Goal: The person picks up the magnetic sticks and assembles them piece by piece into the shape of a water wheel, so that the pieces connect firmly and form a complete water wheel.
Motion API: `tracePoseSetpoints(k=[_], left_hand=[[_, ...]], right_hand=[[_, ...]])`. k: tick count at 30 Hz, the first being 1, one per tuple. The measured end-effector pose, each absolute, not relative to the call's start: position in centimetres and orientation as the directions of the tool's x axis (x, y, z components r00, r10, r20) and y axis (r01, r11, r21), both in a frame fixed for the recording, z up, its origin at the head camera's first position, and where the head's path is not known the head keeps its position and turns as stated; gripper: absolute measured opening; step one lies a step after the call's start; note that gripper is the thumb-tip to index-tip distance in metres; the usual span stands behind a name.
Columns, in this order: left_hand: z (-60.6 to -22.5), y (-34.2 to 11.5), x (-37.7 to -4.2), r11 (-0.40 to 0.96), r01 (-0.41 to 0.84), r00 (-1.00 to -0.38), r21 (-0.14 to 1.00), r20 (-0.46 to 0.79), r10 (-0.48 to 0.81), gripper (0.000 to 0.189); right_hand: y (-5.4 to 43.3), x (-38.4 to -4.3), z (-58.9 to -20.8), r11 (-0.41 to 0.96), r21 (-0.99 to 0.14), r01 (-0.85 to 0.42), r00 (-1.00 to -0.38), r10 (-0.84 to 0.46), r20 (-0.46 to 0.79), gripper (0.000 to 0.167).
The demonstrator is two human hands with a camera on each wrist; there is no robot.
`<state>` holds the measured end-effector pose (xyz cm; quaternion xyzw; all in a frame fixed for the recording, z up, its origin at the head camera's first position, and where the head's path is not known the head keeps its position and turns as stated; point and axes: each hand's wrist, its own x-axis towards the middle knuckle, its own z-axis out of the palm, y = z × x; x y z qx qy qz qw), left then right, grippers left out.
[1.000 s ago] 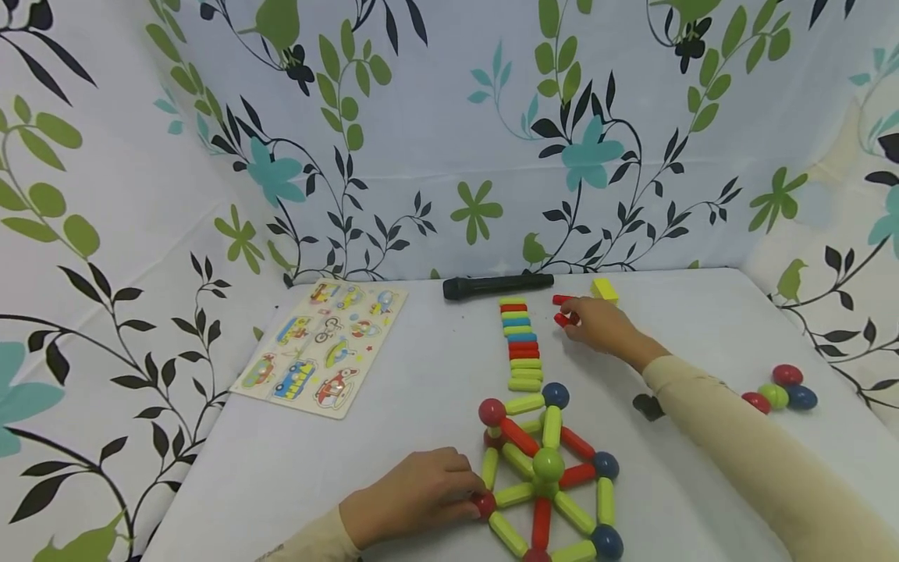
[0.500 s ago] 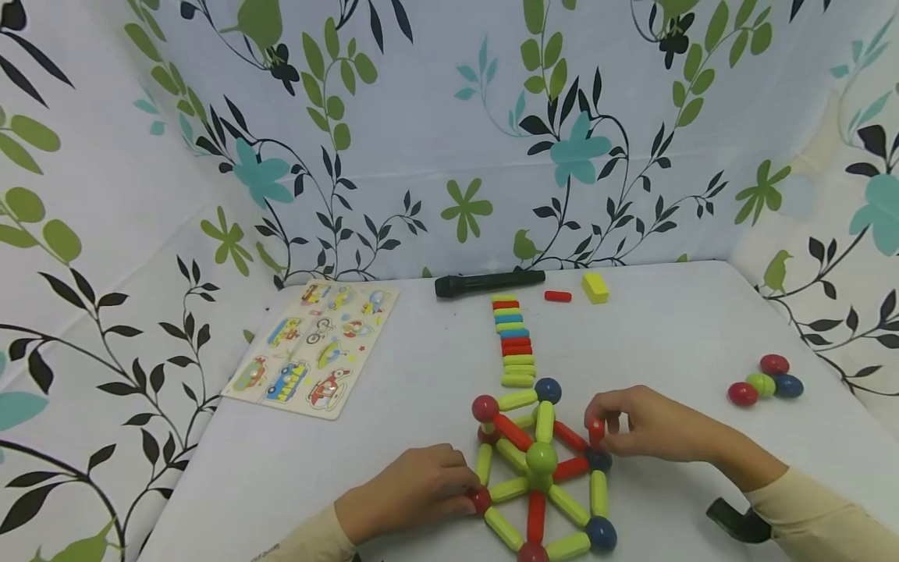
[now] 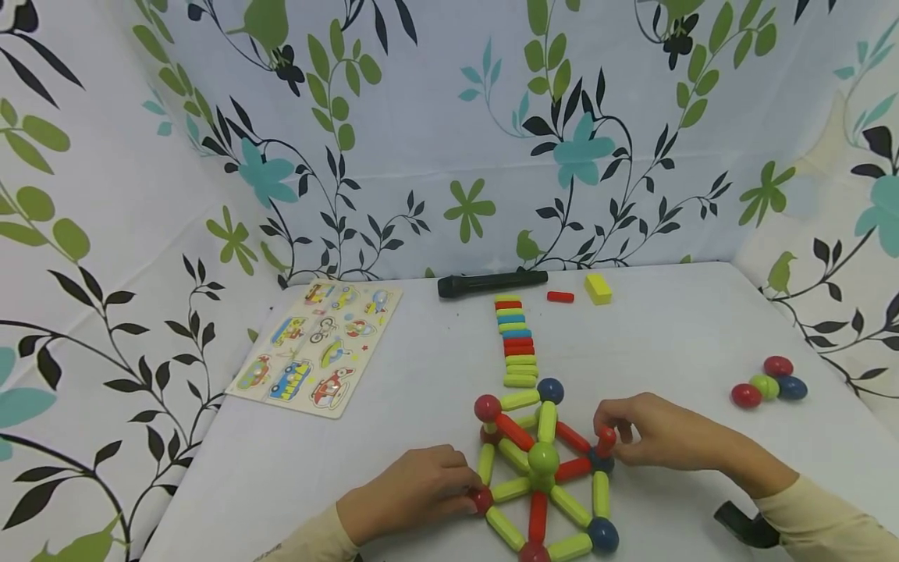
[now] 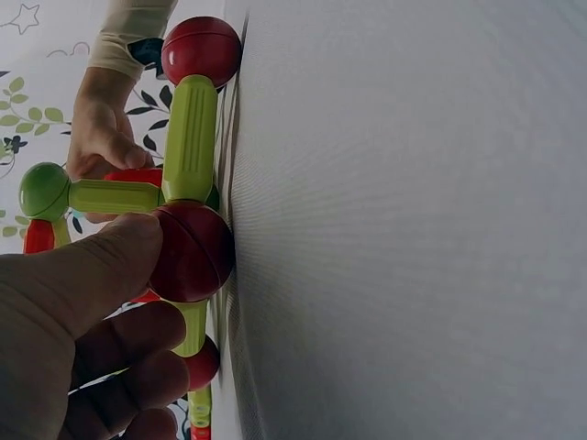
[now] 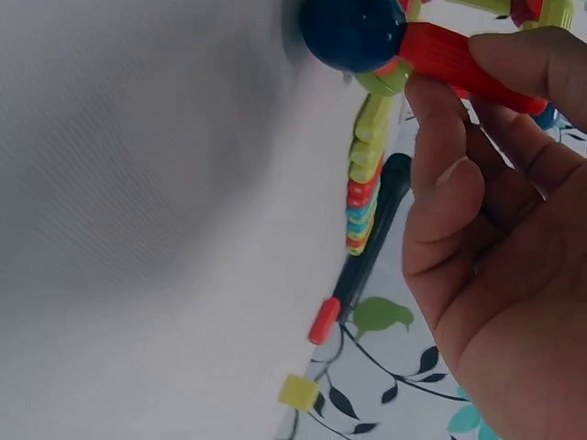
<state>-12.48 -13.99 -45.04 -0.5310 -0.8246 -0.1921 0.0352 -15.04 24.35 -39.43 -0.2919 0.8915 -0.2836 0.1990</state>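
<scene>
A wheel-like frame of magnetic rods and balls stands on the white table, its green ball (image 3: 543, 459) raised at the centre. On its left side my left hand (image 3: 403, 496) holds a red ball (image 4: 195, 252), the thumb pressed against it and the other fingers curled. To the right of the frame, my right hand (image 3: 667, 437) pinches a red magnetic rod (image 5: 449, 62) between thumb and fingers. In the right wrist view the rod's end meets a blue ball (image 5: 353, 32). From the head, that rod rises from the blue ball, tilted slightly.
Behind the frame runs a column of coloured rods (image 3: 518, 342). A black microphone (image 3: 492, 284), a loose red rod (image 3: 560, 297) and a yellow block (image 3: 598, 289) lie along the back. The puzzle board (image 3: 316, 347) is at left, several egg-shaped balls (image 3: 764, 385) at right.
My right hand has come from the back of the table to the frame with one red rod, leaving another red rod behind. My left hand has stayed at the red ball.
</scene>
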Motion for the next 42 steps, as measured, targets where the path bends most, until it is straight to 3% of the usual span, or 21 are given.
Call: tracePoseSetpoints(k=[5, 11, 15, 18, 26, 38, 42], left_hand=[[-45.0, -14.2, -12.5, 0.366, 0.882, -0.442, 0.296, 0.250, 0.862, 0.018], [-44.9, -14.4, -12.6, 0.379, 0.877, -0.451, 0.296, 0.235, 0.861, 0.018], [-45.0, -14.4, -12.6, 0.377, 0.881, -0.448, 0.286, 0.247, 0.859, 0.018], [-45.2, -14.4, -12.5, 0.369, 0.889, -0.437, 0.271, 0.261, 0.861, 0.018], [-44.9, -14.2, -12.8, 0.364, 0.888, -0.434, 0.280, 0.255, 0.864, 0.017], [-45.4, -14.2, -12.6, 0.354, 0.892, -0.429, 0.282, 0.276, 0.860, 0.017], [-45.5, -14.2, -12.5, 0.357, 0.891, -0.431, 0.281, 0.276, 0.859, 0.017]], right_hand=[[24.4, -18.4, -37.8, 0.765, -0.484, -0.425, -0.790, -0.575, -0.215, 0.037], [23.2, -28.5, -38.0, 0.899, -0.169, -0.405, -0.911, -0.413, -0.014, 0.038], [22.3, -34.1, -39.7, 0.927, -0.051, -0.372, -0.928, -0.373, -0.009, 0.044], [22.0, -36.2, -40.7, 0.930, -0.008, -0.367, -0.929, -0.367, -0.036, 0.045], [22.0, -37.8, -41.4, 0.926, 0.058, -0.373, -0.928, -0.373, -0.017, 0.013], [21.8, -37.8, -42.1, 0.935, 0.004, -0.355, -0.935, -0.355, -0.022, 0.011], [21.8, -37.4, -41.8, 0.929, -0.063, -0.366, -0.930, -0.367, -0.009, 0.014]])
